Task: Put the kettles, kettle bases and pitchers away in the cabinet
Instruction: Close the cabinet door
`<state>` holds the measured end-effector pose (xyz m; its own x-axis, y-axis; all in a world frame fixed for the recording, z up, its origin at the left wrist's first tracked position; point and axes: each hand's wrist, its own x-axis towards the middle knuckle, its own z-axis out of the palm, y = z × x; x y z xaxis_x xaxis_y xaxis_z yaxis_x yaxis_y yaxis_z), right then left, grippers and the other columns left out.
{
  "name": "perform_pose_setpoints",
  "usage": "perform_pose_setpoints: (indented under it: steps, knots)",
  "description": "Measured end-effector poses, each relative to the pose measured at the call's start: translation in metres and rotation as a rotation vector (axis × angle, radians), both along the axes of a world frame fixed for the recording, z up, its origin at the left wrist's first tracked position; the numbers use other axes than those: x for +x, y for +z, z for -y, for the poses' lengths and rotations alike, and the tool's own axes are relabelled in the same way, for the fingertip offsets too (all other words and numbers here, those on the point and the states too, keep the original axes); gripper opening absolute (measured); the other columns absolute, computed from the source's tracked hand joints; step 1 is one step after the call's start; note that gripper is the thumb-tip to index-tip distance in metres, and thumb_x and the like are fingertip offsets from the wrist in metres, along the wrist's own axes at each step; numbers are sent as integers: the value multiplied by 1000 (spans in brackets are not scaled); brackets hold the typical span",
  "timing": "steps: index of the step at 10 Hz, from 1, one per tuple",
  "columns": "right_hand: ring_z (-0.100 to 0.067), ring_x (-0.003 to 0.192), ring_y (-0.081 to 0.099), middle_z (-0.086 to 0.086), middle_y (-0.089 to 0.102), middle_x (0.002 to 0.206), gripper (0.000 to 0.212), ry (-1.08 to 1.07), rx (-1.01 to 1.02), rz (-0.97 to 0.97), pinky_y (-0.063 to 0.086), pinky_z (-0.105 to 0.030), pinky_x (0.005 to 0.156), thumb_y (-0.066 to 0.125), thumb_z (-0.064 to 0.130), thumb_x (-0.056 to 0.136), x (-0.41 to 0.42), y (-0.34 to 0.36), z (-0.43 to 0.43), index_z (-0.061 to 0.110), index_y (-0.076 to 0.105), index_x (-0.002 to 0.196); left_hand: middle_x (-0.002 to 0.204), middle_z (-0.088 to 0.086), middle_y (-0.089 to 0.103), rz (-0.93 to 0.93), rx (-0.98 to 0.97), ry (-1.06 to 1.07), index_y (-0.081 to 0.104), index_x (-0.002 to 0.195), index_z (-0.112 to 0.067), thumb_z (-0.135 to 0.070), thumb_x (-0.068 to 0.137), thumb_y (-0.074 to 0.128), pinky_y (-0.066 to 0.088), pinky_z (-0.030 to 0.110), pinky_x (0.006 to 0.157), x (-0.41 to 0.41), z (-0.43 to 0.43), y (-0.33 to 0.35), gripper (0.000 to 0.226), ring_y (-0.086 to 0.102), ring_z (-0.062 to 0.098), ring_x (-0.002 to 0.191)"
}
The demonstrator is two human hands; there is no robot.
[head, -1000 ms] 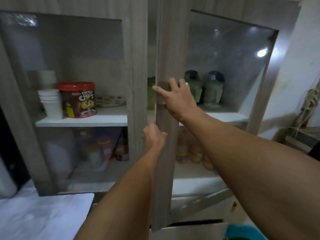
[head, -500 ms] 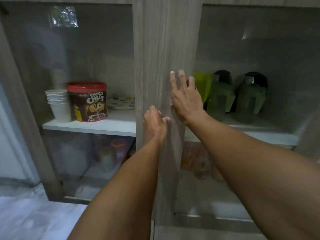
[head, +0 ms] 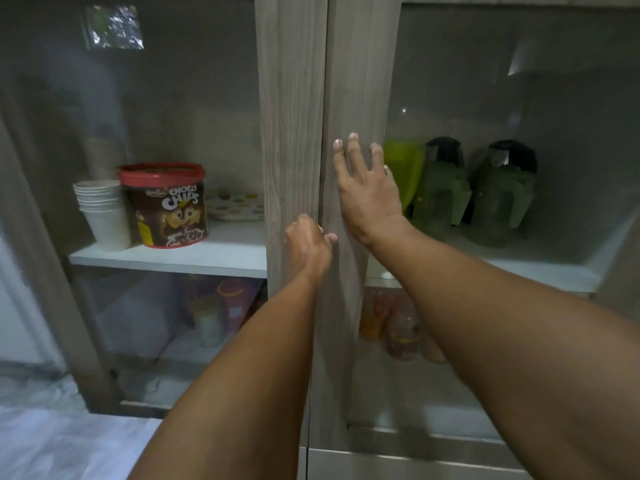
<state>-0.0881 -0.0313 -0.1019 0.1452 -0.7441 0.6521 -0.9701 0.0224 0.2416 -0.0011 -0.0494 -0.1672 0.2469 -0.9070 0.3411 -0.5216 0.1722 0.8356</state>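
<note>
Fingers (head: 353, 147) of our right hand (head: 367, 199) are lying spread and flat against the wooden frame of the right door (head: 356, 98), gripping nothing, while our left hand (head: 306, 245) is curling loosely just left of it, on the seam where the left door (head: 291, 98) meets it; whether that hand is pinching the edge or only pressing, we cannot tell. A second ago the right door was standing ajar and we were holding its edge; half a second ago it was swinging home; now both doors are sitting flush, with only a thin line between them. Behind the glass to the right of the right door's frame, on the upper shelf (head: 519, 271), we are seeing a lime-green pitcher (head: 405, 168) and two green kettles with dark lids (head: 446, 188) (head: 502, 195), side by side. No kettle base is showing clearly through the glass. Left of the doors' seam, paper cups (head: 102, 209), a chocolate-cereal tub (head: 166, 206) and a spotted plate (head: 239, 204) are resting on the same shelf level. We are judging the putting-away finished, or nearly so, with the closing as its last move, provided nothing is waiting on the bench (head: 52, 445) out of view.
</note>
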Motion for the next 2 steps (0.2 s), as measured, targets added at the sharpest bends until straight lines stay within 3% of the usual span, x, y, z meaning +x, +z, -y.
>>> perform_pose_setpoints:
  steps: [2]
  knots:
    - [-40, 147, 16, -11, 1, 164, 89, 28, 173, 85, 31, -50, 115, 66, 13, 88, 3, 23, -20, 18, 10, 157, 114, 8, 58, 92, 0, -118, 56, 116, -8, -16, 91, 67, 44, 26, 78, 5, -27, 4, 29, 57, 19, 100]
